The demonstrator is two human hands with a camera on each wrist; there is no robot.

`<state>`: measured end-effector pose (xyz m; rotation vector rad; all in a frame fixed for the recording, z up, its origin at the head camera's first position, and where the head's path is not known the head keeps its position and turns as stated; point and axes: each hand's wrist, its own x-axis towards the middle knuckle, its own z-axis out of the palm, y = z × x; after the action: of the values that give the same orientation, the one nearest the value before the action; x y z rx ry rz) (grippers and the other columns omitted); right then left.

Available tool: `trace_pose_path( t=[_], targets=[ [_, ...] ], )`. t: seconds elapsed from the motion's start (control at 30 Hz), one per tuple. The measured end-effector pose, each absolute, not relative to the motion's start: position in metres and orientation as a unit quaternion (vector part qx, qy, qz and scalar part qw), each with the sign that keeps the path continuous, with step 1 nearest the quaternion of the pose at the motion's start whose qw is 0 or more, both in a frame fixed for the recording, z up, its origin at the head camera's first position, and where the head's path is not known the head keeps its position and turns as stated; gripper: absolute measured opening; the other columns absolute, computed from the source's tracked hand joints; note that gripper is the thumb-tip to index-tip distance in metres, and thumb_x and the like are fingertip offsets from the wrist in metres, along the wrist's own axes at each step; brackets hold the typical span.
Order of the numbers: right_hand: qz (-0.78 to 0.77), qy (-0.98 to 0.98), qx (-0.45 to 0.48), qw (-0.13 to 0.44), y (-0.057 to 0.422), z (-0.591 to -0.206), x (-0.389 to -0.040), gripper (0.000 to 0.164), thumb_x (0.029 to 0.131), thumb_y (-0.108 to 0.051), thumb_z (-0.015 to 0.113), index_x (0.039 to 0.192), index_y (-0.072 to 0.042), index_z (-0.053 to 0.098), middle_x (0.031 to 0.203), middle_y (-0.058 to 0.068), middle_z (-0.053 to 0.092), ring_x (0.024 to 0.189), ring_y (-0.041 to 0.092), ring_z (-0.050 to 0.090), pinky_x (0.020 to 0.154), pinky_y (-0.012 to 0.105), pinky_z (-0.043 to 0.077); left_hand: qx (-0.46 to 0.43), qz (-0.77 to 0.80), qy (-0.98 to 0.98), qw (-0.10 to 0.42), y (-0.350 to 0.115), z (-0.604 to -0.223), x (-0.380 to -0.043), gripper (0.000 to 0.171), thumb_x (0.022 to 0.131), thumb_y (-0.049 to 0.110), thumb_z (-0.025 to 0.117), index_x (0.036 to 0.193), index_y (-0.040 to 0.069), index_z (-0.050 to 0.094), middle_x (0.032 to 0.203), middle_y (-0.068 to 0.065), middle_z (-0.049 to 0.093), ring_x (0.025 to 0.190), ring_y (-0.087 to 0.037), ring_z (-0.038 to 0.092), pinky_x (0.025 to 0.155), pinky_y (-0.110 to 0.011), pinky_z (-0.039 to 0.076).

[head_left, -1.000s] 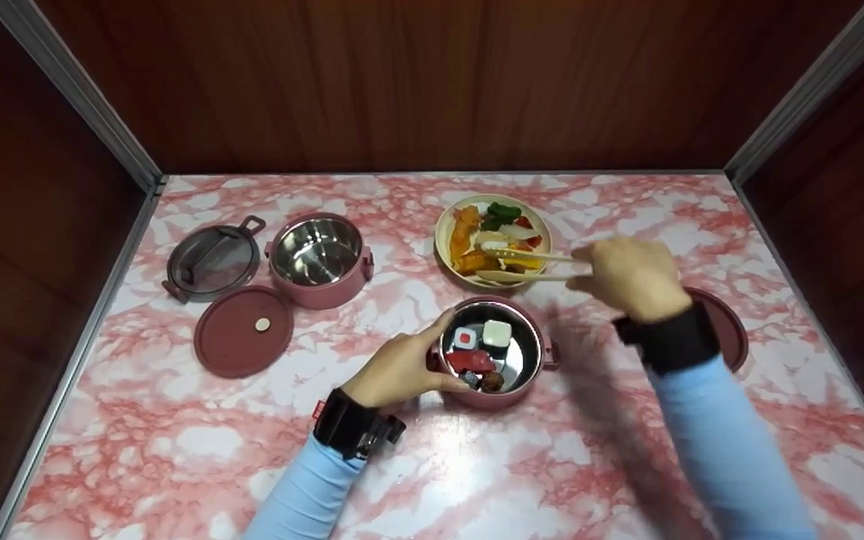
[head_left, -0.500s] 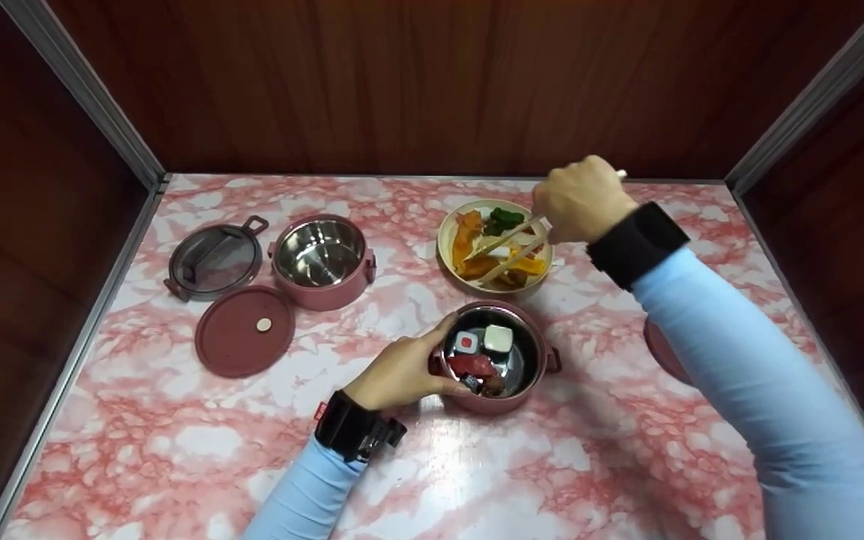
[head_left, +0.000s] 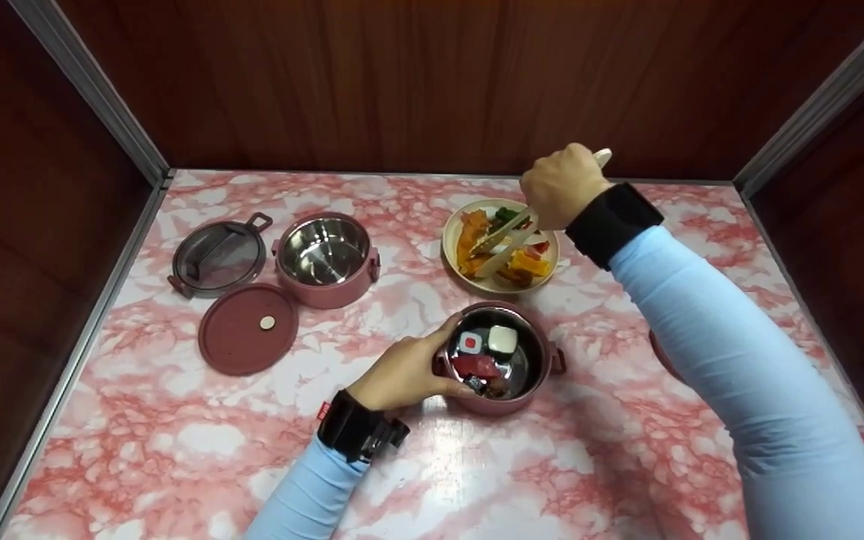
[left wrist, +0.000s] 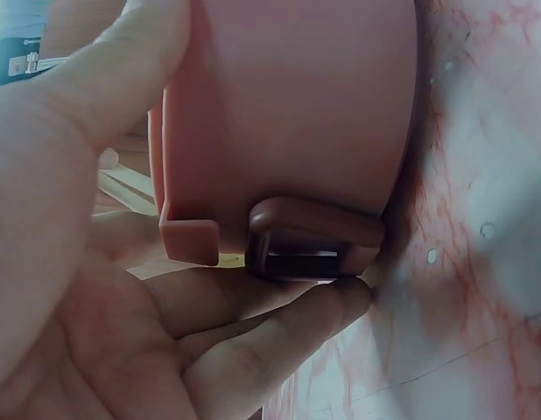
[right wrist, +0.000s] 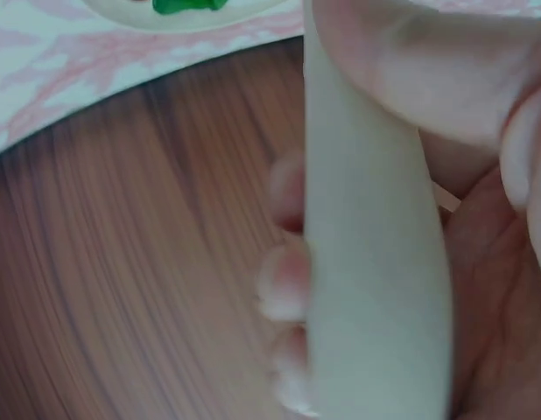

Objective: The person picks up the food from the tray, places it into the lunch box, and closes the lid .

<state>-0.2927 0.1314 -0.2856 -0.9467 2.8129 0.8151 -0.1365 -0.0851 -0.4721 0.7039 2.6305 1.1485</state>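
My left hand [head_left: 406, 375] grips the side of a pink steel-lined pot [head_left: 493, 405], thumb over its rim. In the left wrist view my fingers lie around the pot's side handle [left wrist: 319, 217]. Inside sit a sushi roll [head_left: 470, 343], a white-topped piece [head_left: 503, 340], a red slice [head_left: 477, 366] and small dark pieces near my thumb. My right hand [head_left: 563, 184] holds beige tongs [head_left: 505, 255], their tips pointing down into a cream plate [head_left: 446, 251] of toy-like food. Orange pieces [head_left: 469, 240], green pieces [head_left: 505, 216] and yellow pieces [head_left: 529, 264] fill the plate. The right wrist view shows the tongs' broad handle [right wrist: 375, 236] close up.
Left of the plate stands a second pink pot [head_left: 327, 295] with nothing in it. Beside it lie a glass lid [head_left: 218, 259] with handles and a dark red lid [head_left: 244, 341]. Another dark red disc [head_left: 661, 352] is partly hidden under my right forearm. Wooden walls enclose the table.
My right hand has swung up and left, turning the tongs from nearly level to steeply downward over the plate. Their tips have shifted slightly among the food. My left hand keeps its hold.
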Motion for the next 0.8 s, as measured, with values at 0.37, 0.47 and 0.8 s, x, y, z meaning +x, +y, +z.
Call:
trace_pose_path(
  t=[0.37, 0.47, 0.8],
  targets=[
    [0.227, 0.914, -0.335, -0.001, 0.154, -0.287, -0.290, 0.010, 0.074, -0.022, 0.071, 0.071, -0.015, 0.066, 0.060, 0.004, 0.055, 0.054, 0.025, 0.052, 0.054, 0.045, 0.045, 0.232, 0.376, 0.891, 0.100, -0.083, -0.471, -0.139, 0.114, 0.072, 0.056, 0.083, 0.159, 0.018, 0.022, 0.130, -0.017, 0.062, 0.108, -0.028, 0.064, 0.096, -0.038, 0.048],
    [0.203, 0.920, -0.336, -0.016, 0.163, -0.279, -0.287, 0.009, 0.072, -0.023, 0.073, 0.075, -0.015, 0.071, 0.061, 0.005, 0.057, 0.053, 0.025, 0.052, 0.052, 0.046, 0.045, 0.233, 0.381, 0.889, 0.102, -0.083, -0.471, -0.140, 0.114, 0.072, 0.055, 0.084, 0.160, 0.019, 0.021, 0.130, -0.017, 0.062, 0.108, -0.029, 0.064, 0.096, -0.039, 0.048],
    [0.175, 0.930, -0.320, -0.043, 0.193, -0.225, -0.242, 0.018, 0.073, -0.030, 0.078, 0.090, -0.023, 0.079, 0.061, 0.002, 0.061, 0.050, 0.023, 0.052, 0.046, 0.044, 0.039, 0.232, 0.387, 0.887, 0.095, -0.083, -0.471, -0.142, 0.111, 0.072, 0.054, 0.084, 0.159, 0.023, 0.023, 0.133, -0.015, 0.061, 0.109, -0.029, 0.063, 0.095, -0.041, 0.048]
  ],
)
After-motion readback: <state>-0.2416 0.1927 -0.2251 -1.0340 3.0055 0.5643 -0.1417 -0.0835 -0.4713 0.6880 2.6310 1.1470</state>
